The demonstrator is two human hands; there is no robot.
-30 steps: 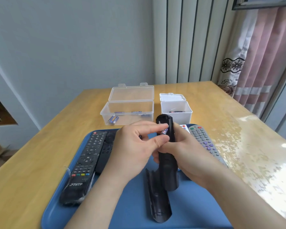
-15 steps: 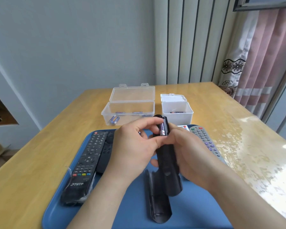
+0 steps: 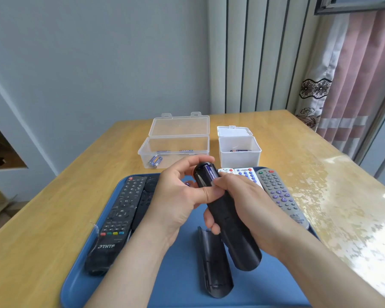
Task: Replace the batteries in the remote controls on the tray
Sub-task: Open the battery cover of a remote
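Right hand (image 3: 253, 203) wraps the remote (image 3: 240, 247) mid-body; left hand (image 3: 178, 201) pinches the battery (image 3: 210, 174) into place. Remote looks light, stiff, slick; grip its sides.

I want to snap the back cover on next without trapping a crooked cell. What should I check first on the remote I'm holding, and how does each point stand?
1. Purple battery lies in the open bay of the long black remote: ok.
2. Battery pressed fully flat: cannot tell, fingers cover its lower end.
3. Polarity right: cannot tell, no marks are readable.
4. Remote firmly held: ok, the right hand grips its body and the left hand holds the top end.
5. Curved black back cover within reach: ok, it lies on the blue plastic tray beside the remote.
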